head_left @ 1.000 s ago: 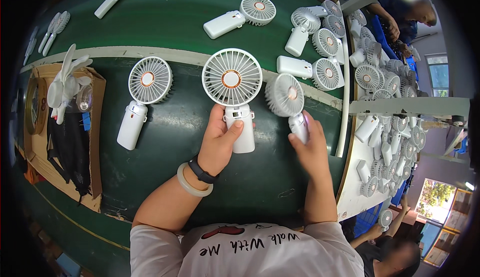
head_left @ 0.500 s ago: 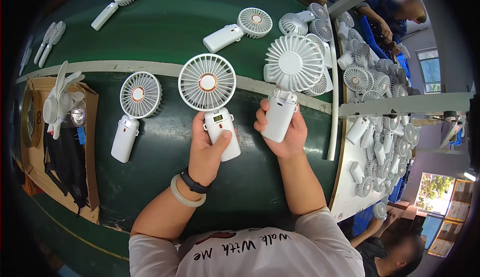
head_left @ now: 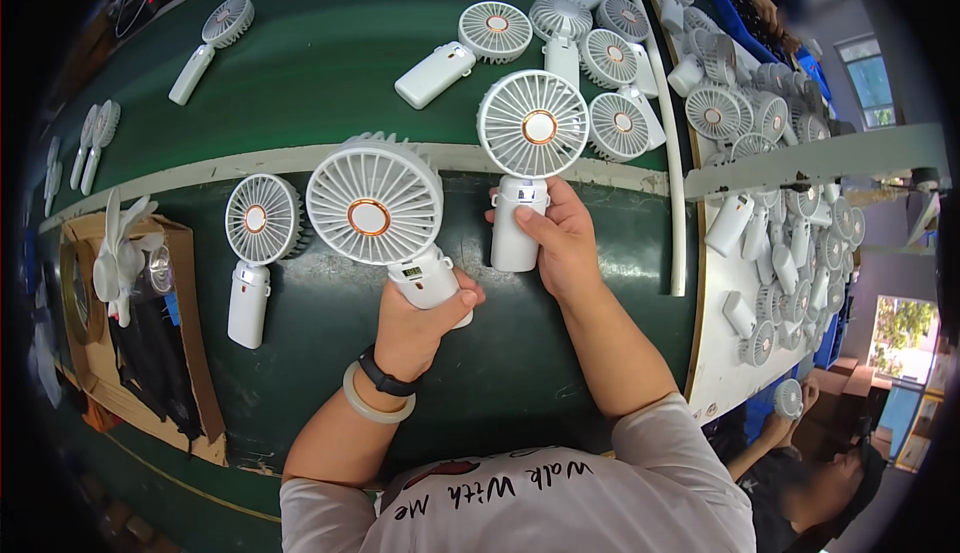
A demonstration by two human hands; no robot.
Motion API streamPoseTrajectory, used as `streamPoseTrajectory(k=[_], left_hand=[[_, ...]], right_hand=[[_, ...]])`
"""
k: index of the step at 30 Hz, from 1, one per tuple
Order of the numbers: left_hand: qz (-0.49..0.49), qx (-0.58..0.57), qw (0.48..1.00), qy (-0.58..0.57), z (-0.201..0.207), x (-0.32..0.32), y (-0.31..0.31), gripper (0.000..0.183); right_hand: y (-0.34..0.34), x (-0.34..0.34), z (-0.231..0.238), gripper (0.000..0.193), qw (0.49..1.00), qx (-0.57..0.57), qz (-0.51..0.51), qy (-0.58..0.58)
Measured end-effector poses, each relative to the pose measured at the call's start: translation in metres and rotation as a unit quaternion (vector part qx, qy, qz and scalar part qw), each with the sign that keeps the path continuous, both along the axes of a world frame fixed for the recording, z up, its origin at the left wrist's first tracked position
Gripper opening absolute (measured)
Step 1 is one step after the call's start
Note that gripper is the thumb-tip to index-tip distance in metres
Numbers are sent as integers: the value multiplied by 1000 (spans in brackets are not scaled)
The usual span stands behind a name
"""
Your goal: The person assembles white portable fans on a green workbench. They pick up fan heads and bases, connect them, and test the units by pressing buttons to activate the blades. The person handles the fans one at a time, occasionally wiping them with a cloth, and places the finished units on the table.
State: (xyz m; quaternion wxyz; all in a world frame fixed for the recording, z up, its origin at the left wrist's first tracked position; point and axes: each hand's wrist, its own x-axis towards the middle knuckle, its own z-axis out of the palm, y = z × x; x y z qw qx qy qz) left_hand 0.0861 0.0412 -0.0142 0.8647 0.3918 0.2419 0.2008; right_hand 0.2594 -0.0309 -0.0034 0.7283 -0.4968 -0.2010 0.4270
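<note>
left hand point(head_left: 418, 325): raised, fingers curled closed | right hand point(head_left: 560, 241): raised, fingers curled closed

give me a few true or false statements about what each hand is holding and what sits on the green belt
1. The left hand grips a white handheld fan with an orange hub by its handle. True.
2. The right hand is empty and lies flat on the green belt. False: it holds a second white handheld fan with an orange hub by the handle.
3. A third white handheld fan lies on the belt to the left of the left hand, untouched. True.
4. The brown cardboard tray sits at the right edge of the belt. False: it is at the left edge.
5. The left wrist is bare. False: it wears a black band and a pale bangle.
</note>
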Motion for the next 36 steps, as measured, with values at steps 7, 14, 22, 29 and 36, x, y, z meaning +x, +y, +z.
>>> streamPoseTrajectory(k=[7, 14, 22, 29, 36], left_hand=[[32, -2, 999, -24, 3, 5, -2, 50], [24, 10, 999, -28, 5, 5, -4, 63], [24, 6, 999, -33, 6, 6, -3, 72], [2, -47, 998, -50, 10, 0, 1, 62], [-27, 2, 998, -60, 3, 0, -3, 65]], right_hand=[[1, 1, -3, 39, 1000, -1, 14, -5], [-1, 3, -4, 39, 1000, -5, 18, 9], [4, -6, 0, 38, 1000, -2, -3, -10], [3, -15, 17, 40, 845, -59, 55, -529], [44, 80, 20, 40, 575, -215, 37, -789]])
